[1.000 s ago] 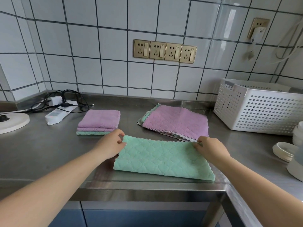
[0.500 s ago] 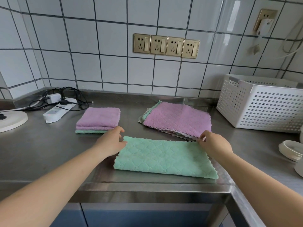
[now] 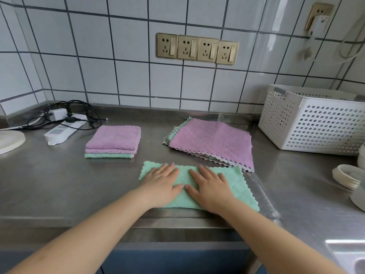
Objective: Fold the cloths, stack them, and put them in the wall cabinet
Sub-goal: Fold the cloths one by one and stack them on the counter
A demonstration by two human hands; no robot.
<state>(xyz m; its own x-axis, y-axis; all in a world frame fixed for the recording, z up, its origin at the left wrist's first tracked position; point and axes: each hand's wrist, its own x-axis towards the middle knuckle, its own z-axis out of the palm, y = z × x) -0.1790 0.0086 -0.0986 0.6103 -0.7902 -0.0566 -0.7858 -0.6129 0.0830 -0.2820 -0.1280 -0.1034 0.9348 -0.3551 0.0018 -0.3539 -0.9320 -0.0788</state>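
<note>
At the counter's front edge, both hands, left and right, press flat on the green cloth, lying lengthwise left-to-right.

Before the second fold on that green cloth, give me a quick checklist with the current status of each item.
1. Green cloth folded once into a long strip: ok.
2. Left hand and right hand flat on the strip, fingers straight: ok.
3. Strip fully on the steel counter: ok, though its near edge lies close to the counter's front lip.
4. Strip edges lined up: cannot tell, the hands cover the middle.
5. Folded stack at the left ready to take it: ok, neat, purple on top.
6. Unfolded pile apart from the strip: not ok, its near corner seems to touch the strip's far right corner.
</note>
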